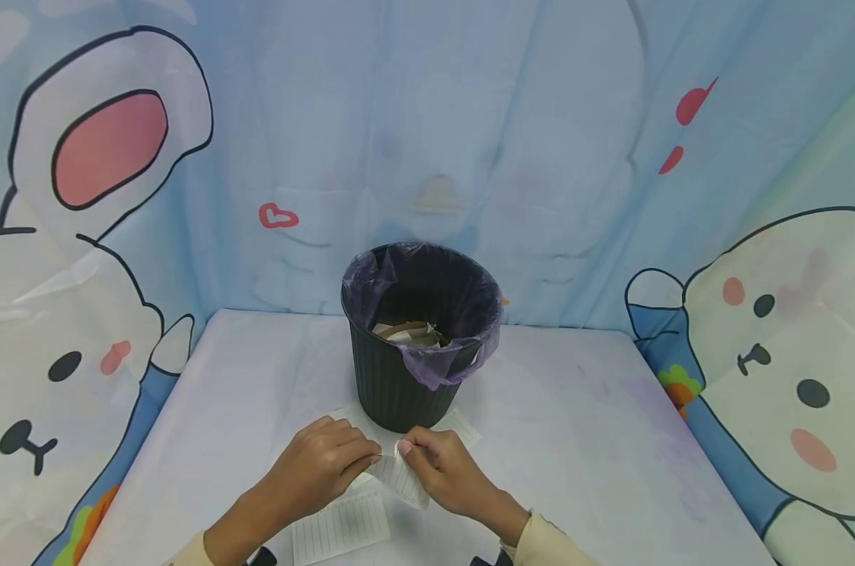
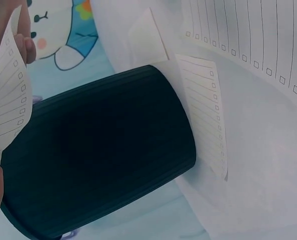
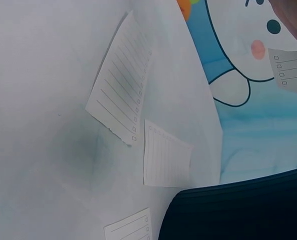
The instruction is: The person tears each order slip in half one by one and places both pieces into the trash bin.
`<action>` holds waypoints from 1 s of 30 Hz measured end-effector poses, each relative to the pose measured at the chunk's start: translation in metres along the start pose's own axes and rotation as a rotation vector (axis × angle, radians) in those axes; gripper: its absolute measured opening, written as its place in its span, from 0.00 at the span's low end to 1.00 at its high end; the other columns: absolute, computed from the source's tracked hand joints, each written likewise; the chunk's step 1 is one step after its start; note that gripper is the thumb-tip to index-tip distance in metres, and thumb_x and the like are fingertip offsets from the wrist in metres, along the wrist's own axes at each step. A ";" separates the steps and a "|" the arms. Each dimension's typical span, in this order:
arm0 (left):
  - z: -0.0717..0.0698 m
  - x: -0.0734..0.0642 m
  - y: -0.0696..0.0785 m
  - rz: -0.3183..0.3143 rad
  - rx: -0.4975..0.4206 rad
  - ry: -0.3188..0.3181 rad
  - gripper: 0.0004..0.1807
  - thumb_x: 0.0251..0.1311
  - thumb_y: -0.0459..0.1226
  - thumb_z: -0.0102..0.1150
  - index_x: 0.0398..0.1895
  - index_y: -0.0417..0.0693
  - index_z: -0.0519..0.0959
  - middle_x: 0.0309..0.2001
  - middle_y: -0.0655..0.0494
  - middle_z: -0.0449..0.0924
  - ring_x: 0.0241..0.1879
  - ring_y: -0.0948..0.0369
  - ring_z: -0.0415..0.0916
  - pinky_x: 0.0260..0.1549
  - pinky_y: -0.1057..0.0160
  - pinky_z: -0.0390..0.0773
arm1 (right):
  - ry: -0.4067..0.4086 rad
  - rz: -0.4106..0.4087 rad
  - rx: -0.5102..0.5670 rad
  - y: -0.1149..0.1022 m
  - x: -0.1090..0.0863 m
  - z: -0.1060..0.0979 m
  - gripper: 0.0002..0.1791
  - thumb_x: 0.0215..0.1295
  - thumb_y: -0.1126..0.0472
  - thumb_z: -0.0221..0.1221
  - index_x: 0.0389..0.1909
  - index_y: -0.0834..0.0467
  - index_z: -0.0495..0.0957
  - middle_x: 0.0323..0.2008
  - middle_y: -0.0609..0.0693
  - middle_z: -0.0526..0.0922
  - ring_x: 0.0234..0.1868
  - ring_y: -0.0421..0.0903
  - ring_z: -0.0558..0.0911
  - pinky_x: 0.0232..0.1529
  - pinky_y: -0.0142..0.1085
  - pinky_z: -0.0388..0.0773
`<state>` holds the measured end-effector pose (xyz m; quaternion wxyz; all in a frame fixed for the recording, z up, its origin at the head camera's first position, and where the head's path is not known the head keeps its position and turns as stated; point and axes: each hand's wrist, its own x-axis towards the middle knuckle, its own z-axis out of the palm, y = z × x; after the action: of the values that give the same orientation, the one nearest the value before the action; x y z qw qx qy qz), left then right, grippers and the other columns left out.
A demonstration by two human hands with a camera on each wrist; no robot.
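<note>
Both hands hold a lined paper slip (image 1: 404, 479) with small checkboxes, just in front of a black bin. My left hand (image 1: 324, 462) pinches its left end between thumb and fingers. The right hand (image 1: 450, 474) pinches the upper edge on the other side, thumb on top. Curved part of the held paper (image 2: 11, 100) shows in the left wrist view. Below the hands a larger lined sheet (image 1: 342, 528) lies on the table. Whether the held paper is one piece or torn is unclear in the head view.
The black bin (image 1: 392, 393) has a purple liner (image 1: 444, 365) and paper and cardboard scraps (image 1: 413, 334) inside. Around its base lie loose lined slips (image 2: 203, 100), and a torn-edged sheet (image 3: 121, 82). A cartoon-printed curtain (image 1: 434, 141) hangs behind the white table (image 1: 576, 440).
</note>
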<state>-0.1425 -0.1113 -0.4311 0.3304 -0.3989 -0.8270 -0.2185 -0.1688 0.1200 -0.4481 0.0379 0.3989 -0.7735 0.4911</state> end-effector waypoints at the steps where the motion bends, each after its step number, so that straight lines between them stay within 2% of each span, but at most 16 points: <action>1: 0.000 0.000 0.000 0.002 -0.005 0.002 0.07 0.50 0.35 0.75 0.32 0.53 0.87 0.28 0.67 0.84 0.25 0.71 0.71 0.27 0.75 0.68 | 0.001 -0.002 -0.002 0.000 0.000 0.000 0.11 0.73 0.71 0.53 0.30 0.60 0.80 0.22 0.50 0.81 0.25 0.28 0.71 0.22 0.27 0.75; 6: -0.001 0.000 -0.001 0.010 -0.022 0.007 0.01 0.58 0.37 0.70 0.33 0.51 0.88 0.29 0.67 0.85 0.26 0.71 0.72 0.28 0.75 0.68 | 0.000 0.020 0.003 -0.002 0.001 -0.001 0.11 0.74 0.69 0.53 0.30 0.60 0.80 0.23 0.51 0.82 0.24 0.28 0.72 0.21 0.28 0.76; 9: -0.001 0.001 -0.001 0.011 -0.029 0.010 0.02 0.62 0.38 0.68 0.33 0.51 0.88 0.29 0.67 0.85 0.26 0.71 0.72 0.28 0.75 0.68 | -0.002 0.033 0.003 -0.002 0.002 -0.001 0.11 0.74 0.68 0.54 0.30 0.60 0.80 0.23 0.50 0.82 0.24 0.28 0.73 0.21 0.28 0.76; 12: -0.002 0.001 -0.001 0.011 -0.031 0.013 0.01 0.59 0.37 0.70 0.33 0.52 0.88 0.29 0.67 0.85 0.26 0.71 0.72 0.28 0.76 0.68 | -0.002 0.035 0.002 -0.001 0.002 -0.001 0.11 0.74 0.68 0.53 0.30 0.60 0.80 0.23 0.51 0.83 0.24 0.29 0.73 0.21 0.28 0.76; 16: -0.001 0.000 -0.001 0.011 -0.030 0.013 0.04 0.54 0.36 0.72 0.33 0.53 0.87 0.29 0.67 0.85 0.26 0.71 0.72 0.28 0.75 0.69 | -0.003 0.038 0.000 -0.001 0.002 -0.001 0.12 0.74 0.68 0.53 0.30 0.60 0.80 0.23 0.51 0.83 0.24 0.29 0.73 0.22 0.28 0.76; 30: -0.002 0.000 0.000 0.020 -0.042 0.023 0.01 0.60 0.38 0.69 0.33 0.52 0.88 0.29 0.67 0.85 0.26 0.71 0.72 0.28 0.76 0.69 | 0.001 0.053 -0.004 0.000 0.000 -0.001 0.11 0.74 0.67 0.54 0.30 0.59 0.80 0.23 0.50 0.82 0.24 0.29 0.72 0.22 0.28 0.75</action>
<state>-0.1418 -0.1124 -0.4302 0.3338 -0.4113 -0.8143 -0.2371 -0.1692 0.1209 -0.4469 0.0263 0.3779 -0.7847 0.4907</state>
